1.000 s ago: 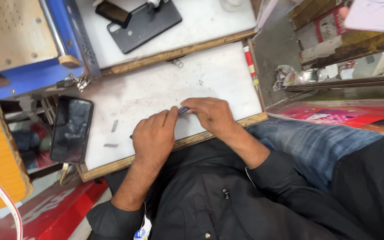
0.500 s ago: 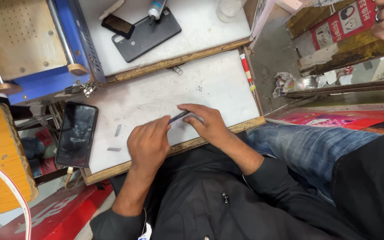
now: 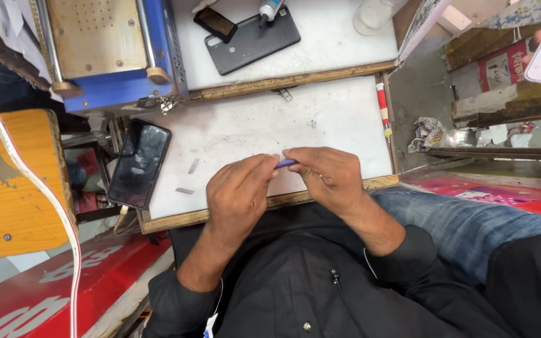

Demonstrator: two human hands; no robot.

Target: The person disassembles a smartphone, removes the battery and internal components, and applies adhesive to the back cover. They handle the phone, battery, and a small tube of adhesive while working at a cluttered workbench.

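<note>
My left hand [image 3: 240, 193] and my right hand [image 3: 328, 177] meet over the near edge of a white worktop [image 3: 245, 128]. Between their fingertips they pinch a thin purple-blue tool [image 3: 286, 163], most of it hidden by the fingers. A black phone [image 3: 140, 163] lies screen up at the worktop's left edge, left of my left hand. Two small grey strips [image 3: 189, 177] lie on the white surface between the phone and my left hand.
A blue machine with a metal plate [image 3: 111, 47] stands at the back left. Behind the worktop lie a black phone back cover [image 3: 252, 40], a small dark phone [image 3: 215, 24] and a glue tube [image 3: 268, 9]. A red-handled screwdriver [image 3: 382, 109] lies at the right edge. An orange stool [image 3: 10, 188] is left.
Both hands stayed together on the thin tool and shifted slightly toward the worktop's near edge. The camera view moved, so the back shelf shows more.
</note>
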